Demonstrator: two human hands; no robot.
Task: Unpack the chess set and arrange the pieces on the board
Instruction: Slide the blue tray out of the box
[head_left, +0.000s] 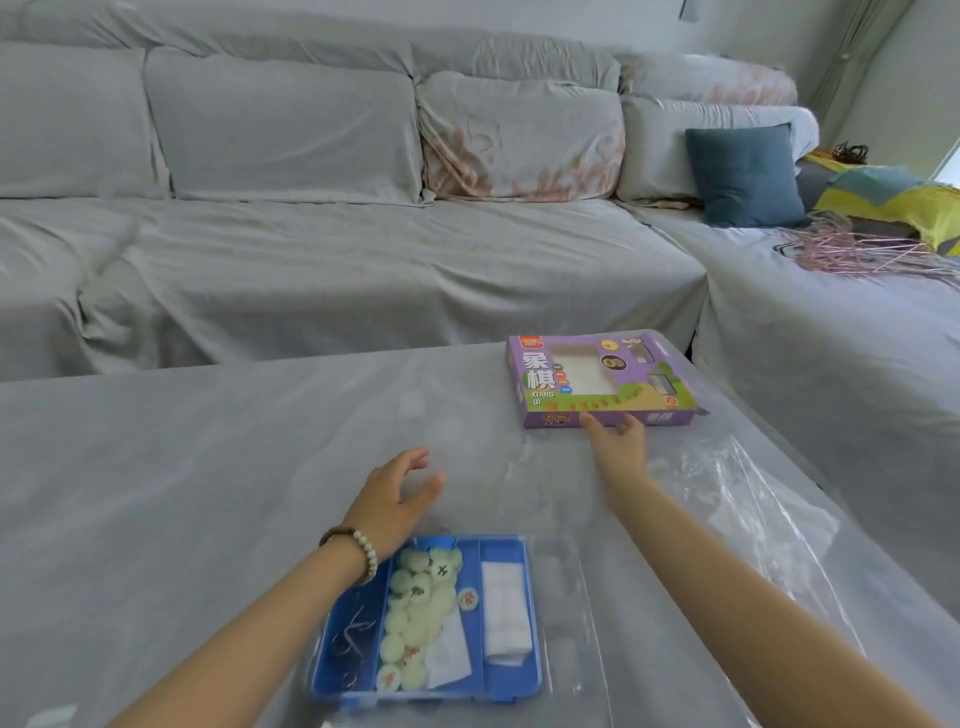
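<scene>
A blue plastic tray (511, 686) lies on the table near me. Its middle compartment holds several pale round chess pieces (415, 608), its right one a folded white sheet (505, 605), its left one some metal wire pieces (353, 636). A purple chess box (597, 382) lies flat at the table's far right. My right hand (618, 441) reaches out with straight fingers, fingertips at the box's near edge. My left hand (395, 496), with a bead bracelet at the wrist, hovers open above the table just beyond the tray.
The table (208, 467) is covered in grey cloth under clear plastic film, which is crumpled at the right (753, 499). A grey covered sofa (311, 249) runs behind and to the right, with a blue cushion (745, 174) and yellow fabric (893, 200).
</scene>
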